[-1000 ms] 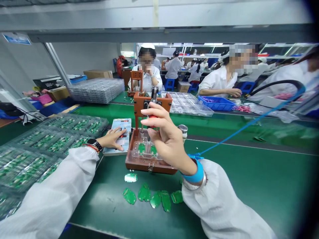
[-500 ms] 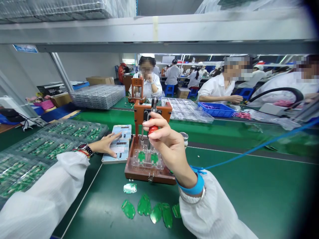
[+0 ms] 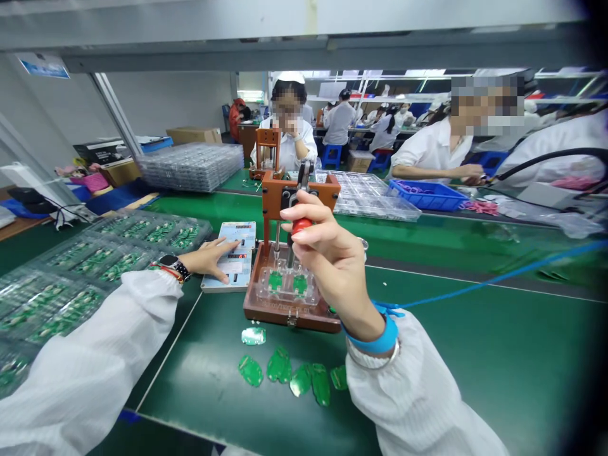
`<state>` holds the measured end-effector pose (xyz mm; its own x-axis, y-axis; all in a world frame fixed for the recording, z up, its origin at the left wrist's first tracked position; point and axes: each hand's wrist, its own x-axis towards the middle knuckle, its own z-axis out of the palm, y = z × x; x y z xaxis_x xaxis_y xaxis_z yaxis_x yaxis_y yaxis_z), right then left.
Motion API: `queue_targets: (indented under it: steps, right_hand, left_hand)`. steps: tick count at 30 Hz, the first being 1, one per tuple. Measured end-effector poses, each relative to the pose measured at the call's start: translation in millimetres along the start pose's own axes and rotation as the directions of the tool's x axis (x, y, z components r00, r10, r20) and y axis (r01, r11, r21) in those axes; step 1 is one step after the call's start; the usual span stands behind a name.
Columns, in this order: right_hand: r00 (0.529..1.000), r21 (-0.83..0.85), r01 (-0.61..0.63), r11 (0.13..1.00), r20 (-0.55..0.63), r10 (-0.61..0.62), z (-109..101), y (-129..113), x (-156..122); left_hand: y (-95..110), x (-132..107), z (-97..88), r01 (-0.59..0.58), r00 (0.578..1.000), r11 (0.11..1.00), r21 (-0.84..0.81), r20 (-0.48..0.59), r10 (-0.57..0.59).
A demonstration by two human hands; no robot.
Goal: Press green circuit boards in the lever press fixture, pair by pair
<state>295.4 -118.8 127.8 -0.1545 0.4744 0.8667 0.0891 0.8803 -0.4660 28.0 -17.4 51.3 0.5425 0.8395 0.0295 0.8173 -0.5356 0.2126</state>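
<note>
My right hand (image 3: 332, 253) is closed round the red knob (image 3: 301, 226) of the lever on an orange-brown press fixture (image 3: 327, 188). Beneath it, a clear plate (image 3: 288, 292) on the brown base (image 3: 266, 310) has two small green circuit boards (image 3: 275, 280) under it or in it. Fingers spread, my left hand (image 3: 209, 259) rests on two pale blue boxes with digital displays (image 3: 240, 278), left of the fixture. Several loose green circuit boards (image 3: 278, 365) lie on the green mat in front of the fixture.
Clear trays of green boards (image 3: 118, 253) fill the left side. Behind stand stacked clear trays (image 3: 192, 166), another orange fixture (image 3: 266, 152) and a blue basket (image 3: 427, 195). A blue cord (image 3: 498, 277) runs from my right wristband. Co-workers sit across the bench; a shelf beam (image 3: 304, 50) hangs overhead.
The whole view has shifted, so the scene sits higher and slightly to the right. Red digits now show on the boxes' displays. Both hands keep their places.
</note>
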Motion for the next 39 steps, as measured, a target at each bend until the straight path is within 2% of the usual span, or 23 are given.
queue_targets:
  steps: [4,7,9,10,12,14,16,18,22,24,26,28,34,36,39]
  right_hand:
    - [0.999,-0.116,0.045,0.992,0.017,-0.043,-2,-8,0]
    - [0.989,-0.281,0.084,0.956,-0.092,-0.114,0,-21,-12]
    - [0.974,-0.375,0.157,0.914,-0.095,-0.207,5,-28,-30]
    - [0.968,-0.394,0.218,0.893,-0.032,-0.25,8,-30,-41]
    - [0.941,-0.361,0.332,0.872,0.189,-0.28,18,-29,-67]
    - [0.896,-0.321,0.356,0.878,0.383,-0.224,28,-21,-91]
    - [0.851,-0.359,0.33,0.873,0.513,-0.111,36,-11,-111]
    - [0.791,-0.456,0.293,0.841,0.61,0.055,41,-2,-122]
    - [0.614,-0.577,0.199,0.792,0.704,0.358,46,4,-124]
    - [0.535,-0.589,0.15,0.794,0.724,0.436,48,5,-122]
    - [0.478,-0.59,0.123,0.798,0.74,0.473,51,8,-121]
    - [0.448,-0.575,0.119,0.81,0.759,0.473,53,12,-122]
    - [0.407,-0.557,0.116,0.823,0.782,0.472,47,14,-120]
    - [0.394,-0.543,0.114,0.832,0.794,0.463,43,12,-118]
    - [0.396,-0.514,0.083,0.854,0.803,0.445,37,10,-117]
  left_hand:
    - [24,-19,2.8,0.073,0.989,0.996,0.058,-0.132,-0.065]
    - [54,-53,10.8,0.192,0.957,0.967,0.168,-0.251,-0.146]
    - [74,-82,21.5,0.255,0.942,0.947,0.196,-0.273,-0.197]
    - [84,-97,28.8,0.277,0.934,0.945,0.173,-0.28,-0.222]
    - [102,-123,46.6,0.298,0.919,0.952,0.069,-0.29,-0.267]
    - [119,-142,67.0,0.247,0.922,0.966,-0.072,-0.288,-0.257]
    - [135,-153,86.7,0.196,0.927,0.96,-0.198,-0.281,-0.247]
    - [151,-157,103.1,0.195,0.914,0.944,-0.267,-0.299,-0.274]
    - [170,-159,121.4,0.252,0.87,0.922,-0.296,-0.348,-0.349]
    - [173,-159,124.5,0.258,0.861,0.912,-0.319,-0.352,-0.367]
    - [174,-159,125.6,0.266,0.856,0.896,-0.355,-0.341,-0.389]
    - [176,-158,126.2,0.277,0.847,0.877,-0.392,-0.331,-0.415]
    - [186,-153,129.6,0.306,0.807,0.833,-0.462,-0.339,-0.484]
    - [183,-155,127.7,0.288,0.815,0.819,-0.496,-0.322,-0.482]
    - [172,-161,120.3,0.251,0.852,0.779,-0.574,-0.251,-0.46]
